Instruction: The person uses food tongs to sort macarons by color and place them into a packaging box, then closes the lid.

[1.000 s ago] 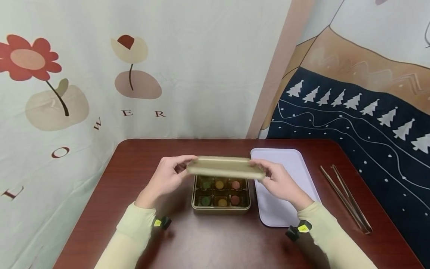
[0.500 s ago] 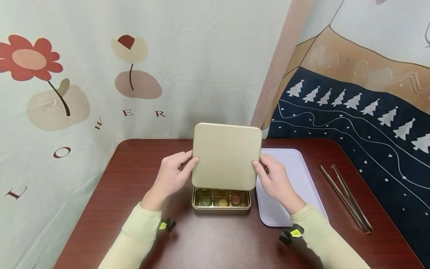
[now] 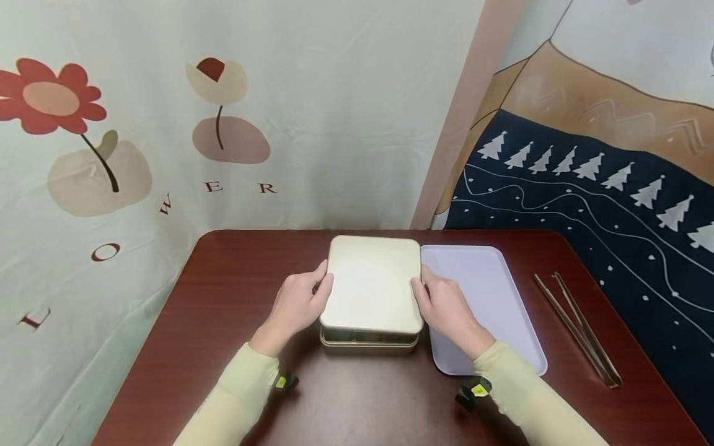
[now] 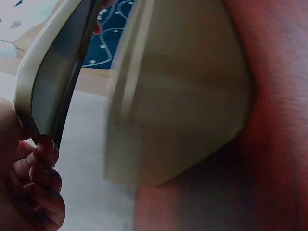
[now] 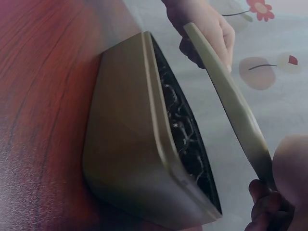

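A square gold tin lid [image 3: 372, 285] is held level between both hands, over the matching tin box [image 3: 369, 349]. My left hand [image 3: 295, 303] pinches its left edge, thumb on top and fingers curled beneath, as the left wrist view shows. On the opposite edge my right hand [image 3: 449, 306] grips it the same way. In the right wrist view a gap separates the lid [image 5: 231, 103] from the tin's rim, and a clear plastic insert [image 5: 183, 137] shows inside the tin. Most of the tin's contents are hidden beneath the lid in the head view.
A pale lilac tray [image 3: 485, 297] lies just right of the tin, partly under my right hand. Metal tongs [image 3: 580, 331] rest farther right on the dark red wooden table [image 3: 368, 409]. Printed curtains [image 3: 346, 111] hang behind the table's far edge.
The lid was tilted over the tin, then stood up with its top facing me. Now it lies flatter and lower, covering nearly all of the tin's opening, and both hands have come down with it.
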Available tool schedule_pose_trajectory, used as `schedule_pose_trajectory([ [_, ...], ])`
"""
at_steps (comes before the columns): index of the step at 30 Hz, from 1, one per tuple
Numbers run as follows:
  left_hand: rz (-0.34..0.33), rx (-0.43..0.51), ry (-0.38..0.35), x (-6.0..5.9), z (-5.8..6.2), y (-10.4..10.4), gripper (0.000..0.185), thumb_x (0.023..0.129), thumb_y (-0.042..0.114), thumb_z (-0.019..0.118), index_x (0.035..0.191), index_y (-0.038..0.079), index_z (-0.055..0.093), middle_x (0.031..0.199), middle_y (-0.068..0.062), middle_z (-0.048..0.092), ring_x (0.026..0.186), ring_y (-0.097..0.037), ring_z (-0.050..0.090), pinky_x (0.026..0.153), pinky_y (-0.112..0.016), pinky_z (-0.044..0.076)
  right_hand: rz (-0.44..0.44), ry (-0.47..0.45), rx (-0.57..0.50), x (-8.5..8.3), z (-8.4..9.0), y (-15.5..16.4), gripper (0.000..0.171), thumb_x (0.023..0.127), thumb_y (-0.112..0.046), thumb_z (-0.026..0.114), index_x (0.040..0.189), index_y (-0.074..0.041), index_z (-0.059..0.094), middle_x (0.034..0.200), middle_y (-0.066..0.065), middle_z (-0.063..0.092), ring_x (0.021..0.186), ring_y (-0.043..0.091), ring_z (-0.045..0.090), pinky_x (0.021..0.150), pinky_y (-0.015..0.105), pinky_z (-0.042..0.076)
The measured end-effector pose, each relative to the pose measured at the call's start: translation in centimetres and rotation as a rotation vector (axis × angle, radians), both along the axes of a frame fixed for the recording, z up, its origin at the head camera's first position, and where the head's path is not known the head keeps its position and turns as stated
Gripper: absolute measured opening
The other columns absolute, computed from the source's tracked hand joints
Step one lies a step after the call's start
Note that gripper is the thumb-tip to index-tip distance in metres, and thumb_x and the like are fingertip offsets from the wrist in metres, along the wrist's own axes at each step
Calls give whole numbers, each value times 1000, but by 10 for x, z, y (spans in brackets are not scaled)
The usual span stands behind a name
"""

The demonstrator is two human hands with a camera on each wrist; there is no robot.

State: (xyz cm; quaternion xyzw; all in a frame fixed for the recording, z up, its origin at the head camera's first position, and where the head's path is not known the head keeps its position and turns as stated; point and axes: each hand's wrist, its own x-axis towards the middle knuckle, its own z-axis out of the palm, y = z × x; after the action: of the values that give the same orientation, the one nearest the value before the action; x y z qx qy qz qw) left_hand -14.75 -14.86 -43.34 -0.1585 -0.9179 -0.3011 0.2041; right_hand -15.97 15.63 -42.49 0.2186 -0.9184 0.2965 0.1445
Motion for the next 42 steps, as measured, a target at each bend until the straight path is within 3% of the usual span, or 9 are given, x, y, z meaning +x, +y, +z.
schedule_pose_trajectory([
  [2,12,-14,-39,1,-4,0,41,105,24,58,137,-1,68,91,-17,78,69,-24,65,57,-39,55,-2,-7,23,-1,-3,-1,20,108,-14,55,106,3,65,71,11,62,71,29,66,58,46,56],
  [5,26,-34,-70,1,-10,1,41,106,26,57,137,1,68,110,-19,78,81,-27,73,64,-45,61,-1,-27,60,-2,-7,-1,18,108,-14,56,95,-2,61,65,6,55,64,25,60,55,43,53],
  [8,36,-52,-94,3,-13,1,41,106,26,56,137,2,69,121,-18,75,87,-30,75,66,-49,62,2,-46,98,-2,-11,-2,20,107,-15,56,90,-4,58,63,3,51,60,21,56,52,41,51],
  [11,39,-69,-112,5,-16,2,40,106,26,56,136,2,70,121,-18,75,88,-32,76,67,-51,62,1,-60,130,-1,-15,-2,23,107,-15,57,86,-6,56,61,1,47,58,20,53,51,41,50],
  [17,59,-94,-111,8,-20,3,34,104,24,57,128,7,76,102,-15,79,86,-34,75,64,-53,61,-10,-88,166,0,-20,-4,20,107,-16,56,93,-2,62,64,4,53,62,23,59,56,45,54],
  [21,86,-124,-134,8,-22,3,34,105,27,55,126,11,76,94,-13,78,82,-34,74,58,-51,58,-10,-100,183,0,-24,-5,22,107,-16,57,89,-4,60,62,4,51,61,24,59,55,45,53],
  [28,115,-154,-170,12,-26,0,43,107,32,53,138,9,70,124,-12,76,97,-36,76,66,-55,61,-21,-90,186,0,-28,-8,24,108,-17,56,89,-4,61,65,9,57,66,33,66,61,53,57],
  [36,96,-156,-117,15,-30,-1,40,105,28,58,136,5,71,117,-13,78,96,-38,76,72,-57,62,-24,-135,210,2,-31,-10,28,109,-18,53,109,7,66,84,20,71,84,39,74,74,56,61],
  [42,61,-131,-132,17,-30,-2,41,106,24,59,136,-1,68,120,-16,76,104,-39,74,81,-57,63,-22,-131,217,2,-30,-12,30,109,-19,53,111,8,66,84,21,71,85,39,74,74,56,62],
])
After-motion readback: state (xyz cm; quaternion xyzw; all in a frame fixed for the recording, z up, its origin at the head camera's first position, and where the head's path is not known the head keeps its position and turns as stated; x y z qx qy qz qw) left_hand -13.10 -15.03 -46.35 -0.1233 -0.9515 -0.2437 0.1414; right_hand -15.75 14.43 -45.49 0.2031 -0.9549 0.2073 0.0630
